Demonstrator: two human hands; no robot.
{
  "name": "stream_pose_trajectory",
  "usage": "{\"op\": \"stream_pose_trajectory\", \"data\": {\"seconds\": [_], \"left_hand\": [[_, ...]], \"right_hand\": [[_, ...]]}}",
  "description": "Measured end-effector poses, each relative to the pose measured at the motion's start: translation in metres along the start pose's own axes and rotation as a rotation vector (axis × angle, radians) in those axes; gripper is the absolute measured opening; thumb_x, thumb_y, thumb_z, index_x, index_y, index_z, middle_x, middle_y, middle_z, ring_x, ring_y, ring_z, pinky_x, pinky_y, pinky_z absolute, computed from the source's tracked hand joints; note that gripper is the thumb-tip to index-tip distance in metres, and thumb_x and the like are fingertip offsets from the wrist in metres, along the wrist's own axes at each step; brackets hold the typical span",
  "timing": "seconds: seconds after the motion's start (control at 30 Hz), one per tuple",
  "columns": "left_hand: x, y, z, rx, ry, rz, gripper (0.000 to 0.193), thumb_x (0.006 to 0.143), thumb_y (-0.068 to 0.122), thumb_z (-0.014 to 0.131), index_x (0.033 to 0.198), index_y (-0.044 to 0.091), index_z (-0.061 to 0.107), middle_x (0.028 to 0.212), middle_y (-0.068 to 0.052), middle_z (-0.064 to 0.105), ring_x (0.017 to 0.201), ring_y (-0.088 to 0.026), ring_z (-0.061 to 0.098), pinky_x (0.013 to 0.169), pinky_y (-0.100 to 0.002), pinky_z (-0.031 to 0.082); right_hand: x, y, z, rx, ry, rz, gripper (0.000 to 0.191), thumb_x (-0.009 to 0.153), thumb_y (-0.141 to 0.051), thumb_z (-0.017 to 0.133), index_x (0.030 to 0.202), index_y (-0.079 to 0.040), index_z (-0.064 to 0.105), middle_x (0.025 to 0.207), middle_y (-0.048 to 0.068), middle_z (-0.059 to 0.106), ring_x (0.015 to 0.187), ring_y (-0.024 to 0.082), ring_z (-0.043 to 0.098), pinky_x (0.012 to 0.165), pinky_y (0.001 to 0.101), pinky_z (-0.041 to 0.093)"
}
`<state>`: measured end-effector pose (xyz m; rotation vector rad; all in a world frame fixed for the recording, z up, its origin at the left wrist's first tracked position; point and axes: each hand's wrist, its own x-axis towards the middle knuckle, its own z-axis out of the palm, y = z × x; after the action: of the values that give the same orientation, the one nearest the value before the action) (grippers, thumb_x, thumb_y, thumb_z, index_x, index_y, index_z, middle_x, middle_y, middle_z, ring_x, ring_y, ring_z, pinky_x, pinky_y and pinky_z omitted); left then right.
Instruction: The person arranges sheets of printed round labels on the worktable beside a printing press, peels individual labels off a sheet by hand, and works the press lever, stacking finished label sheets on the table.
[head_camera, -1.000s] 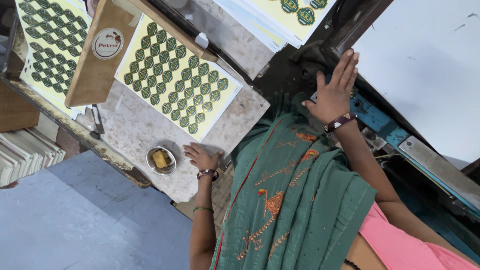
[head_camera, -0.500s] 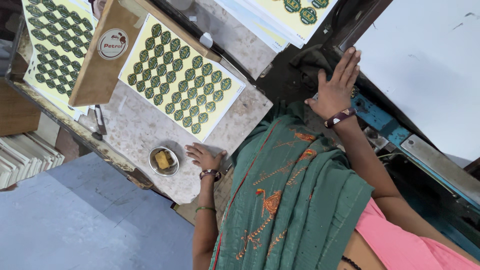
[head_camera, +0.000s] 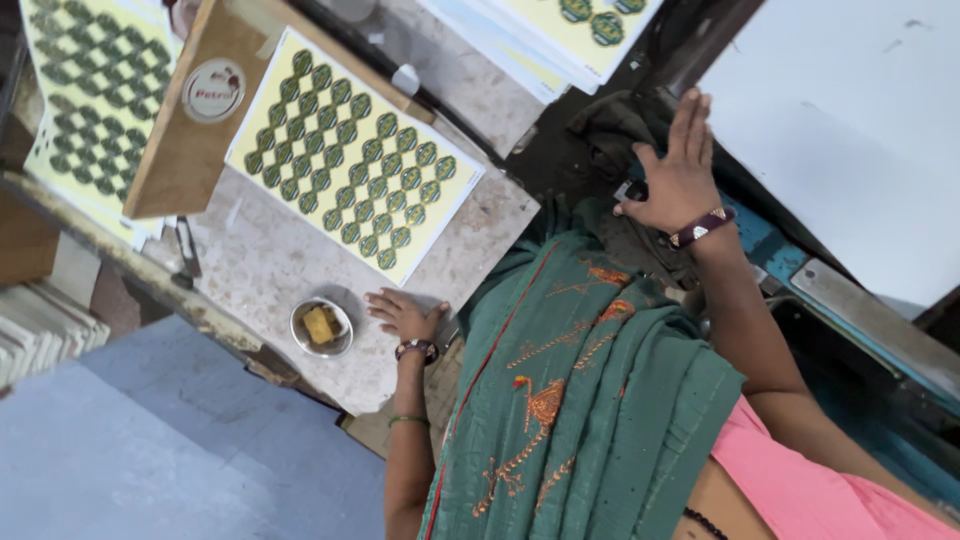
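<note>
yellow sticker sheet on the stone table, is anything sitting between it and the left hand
Nothing visible does. The left hand lies flat on the stone table, just short of the near edge of the yellow sticker sheet, with only bare table between them. The small metal bowl sits off to the hand's side, out of that gap.

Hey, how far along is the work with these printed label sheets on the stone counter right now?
Done: one yellow sheet of green labels lies flat on the stone counter, with more sheets stacked beyond the wooden board. In hand: nothing. The left hand rests flat on the counter beside a small metal dish; the right hand presses open on dark machinery. Left: cannot tell.
</note>
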<state>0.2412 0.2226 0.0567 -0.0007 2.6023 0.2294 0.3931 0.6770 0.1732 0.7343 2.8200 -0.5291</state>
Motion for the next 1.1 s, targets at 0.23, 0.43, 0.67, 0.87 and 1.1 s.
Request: {"op": "stream_pose_trajectory", "data": {"seconds": [0.23, 0.43, 0.67, 0.87, 1.1], "left_hand": [[0.009, -0.003, 0.0, 0.155, 0.002, 0.011, 0.158, 0.056, 0.06, 0.094, 0.159, -0.007, -0.006, 0.163, -0.037, -0.019, 0.15, -0.062, -0.007, 0.115, -0.075, 0.018], [0.015, -0.01, -0.003, 0.252, 0.005, 0.021, 0.156, 0.057, 0.065, 0.09, 0.159, -0.008, -0.003, 0.163, -0.038, -0.016, 0.15, -0.063, -0.004, 0.112, -0.076, 0.025], [0.014, -0.008, -0.001, 0.288, -0.006, 0.008, 0.154, 0.06, 0.067, 0.088, 0.159, -0.008, -0.003, 0.164, -0.037, -0.015, 0.15, -0.063, -0.003, 0.111, -0.075, 0.027], [0.011, -0.005, -0.006, 0.227, -0.008, 0.009, 0.152, 0.06, 0.064, 0.089, 0.159, -0.007, -0.001, 0.164, -0.037, -0.015, 0.151, -0.061, -0.002, 0.114, -0.075, 0.024], [0.004, 0.013, -0.008, 0.183, -0.007, -0.044, 0.152, 0.057, 0.059, 0.093, 0.159, -0.005, 0.001, 0.164, -0.034, -0.014, 0.152, -0.057, -0.004, 0.118, -0.07, 0.02]], "right_hand": [[-0.002, 0.0, -0.006, 0.056, -0.035, 0.007, 0.078, 0.065, -0.047, 0.09, 0.129, -0.008, 0.068, 0.164, 0.039, -0.011, 0.152, 0.056, -0.011, 0.12, 0.069, 0.015], [-0.006, -0.018, -0.003, 0.009, 0.057, 0.005, 0.082, 0.063, -0.046, 0.09, 0.13, -0.004, 0.067, 0.162, 0.039, -0.01, 0.151, 0.055, -0.01, 0.122, 0.0647, 0.016], [-0.007, -0.013, 0.0, 0.009, 0.093, -0.006, 0.082, 0.062, -0.046, 0.091, 0.128, -0.003, 0.068, 0.162, 0.038, -0.009, 0.151, 0.055, -0.009, 0.121, 0.0638, 0.016], [-0.006, -0.01, 0.005, 0.033, 0.075, -0.016, 0.08, 0.061, -0.046, 0.092, 0.124, -0.003, 0.068, 0.162, 0.039, -0.01, 0.152, 0.056, -0.009, 0.123, 0.0644, 0.015], [-0.002, -0.003, 0.0, 0.022, 0.044, -0.004, 0.076, 0.063, -0.045, 0.091, 0.123, -0.005, 0.067, 0.162, 0.04, -0.011, 0.151, 0.058, -0.011, 0.122, 0.066, 0.014]]}}
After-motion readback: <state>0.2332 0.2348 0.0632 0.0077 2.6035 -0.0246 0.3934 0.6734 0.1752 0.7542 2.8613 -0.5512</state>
